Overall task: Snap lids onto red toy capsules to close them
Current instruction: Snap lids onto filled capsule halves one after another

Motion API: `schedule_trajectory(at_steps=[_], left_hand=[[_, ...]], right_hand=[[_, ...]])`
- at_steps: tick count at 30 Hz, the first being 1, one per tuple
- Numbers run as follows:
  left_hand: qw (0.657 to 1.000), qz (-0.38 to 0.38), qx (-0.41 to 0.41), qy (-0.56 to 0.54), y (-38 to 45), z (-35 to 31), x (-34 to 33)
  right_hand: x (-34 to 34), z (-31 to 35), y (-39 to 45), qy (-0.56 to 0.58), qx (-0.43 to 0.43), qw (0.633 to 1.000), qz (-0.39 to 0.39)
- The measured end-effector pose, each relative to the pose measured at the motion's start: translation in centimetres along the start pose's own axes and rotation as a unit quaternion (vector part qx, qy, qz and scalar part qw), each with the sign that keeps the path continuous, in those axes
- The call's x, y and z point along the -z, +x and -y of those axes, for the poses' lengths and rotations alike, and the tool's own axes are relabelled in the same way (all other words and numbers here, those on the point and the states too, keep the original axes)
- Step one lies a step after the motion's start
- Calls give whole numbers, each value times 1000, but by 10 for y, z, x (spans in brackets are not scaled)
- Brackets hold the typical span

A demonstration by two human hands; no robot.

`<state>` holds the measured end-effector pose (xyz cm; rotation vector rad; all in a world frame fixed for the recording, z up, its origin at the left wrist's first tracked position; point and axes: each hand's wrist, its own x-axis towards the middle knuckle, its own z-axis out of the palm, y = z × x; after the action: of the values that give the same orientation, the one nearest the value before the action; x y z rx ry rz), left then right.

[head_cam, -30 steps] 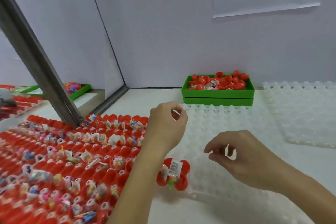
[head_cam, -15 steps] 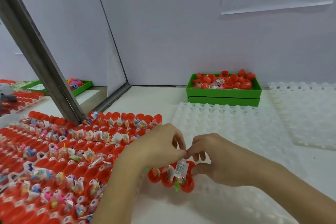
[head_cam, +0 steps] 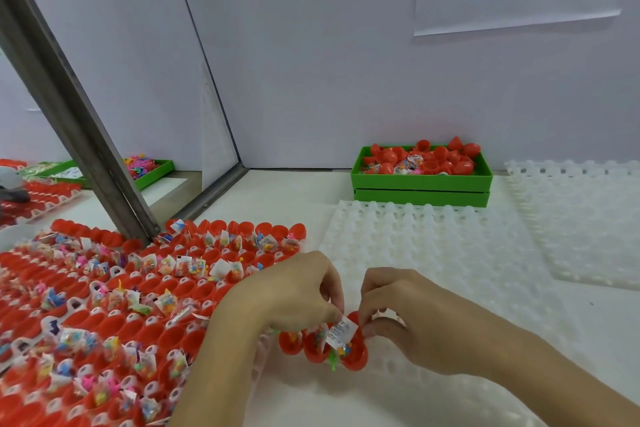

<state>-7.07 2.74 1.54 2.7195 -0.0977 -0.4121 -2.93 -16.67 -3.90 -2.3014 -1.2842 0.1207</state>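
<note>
My left hand point(head_cam: 294, 291) and right hand point(head_cam: 412, 315) both curl fingertips onto the open red plastic capsules point(head_cam: 323, 343) directly beneath them, on the white dimpled tray point(head_cam: 433, 246); the right seems to pinch 1 small clear toy packet point(head_cam: 341, 331).

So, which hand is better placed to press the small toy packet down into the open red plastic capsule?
Right hand: its fingertips already pinch the packet above the capsule.

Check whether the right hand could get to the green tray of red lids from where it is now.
Probably yes. The right hand pinches a toy packet at the capsules; only the low white tray lies between it and the green tray, with nothing standing between.
</note>
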Motion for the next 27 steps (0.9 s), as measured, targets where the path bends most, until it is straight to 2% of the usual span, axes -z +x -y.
schedule_trajectory(at_steps=[6,16,27], left_hand=[[998,-33,-27,-37,-5,2,11],[965,-175,-80,-178,18,-31,5],[882,-279,-128,-357,70,-105,-34]], right_hand=[[1,-2,-8,-4,15,999,-47],[24,-27,-33,-28,-39,982,-182],[51,-70,-94,-80,-112,941,-310]])
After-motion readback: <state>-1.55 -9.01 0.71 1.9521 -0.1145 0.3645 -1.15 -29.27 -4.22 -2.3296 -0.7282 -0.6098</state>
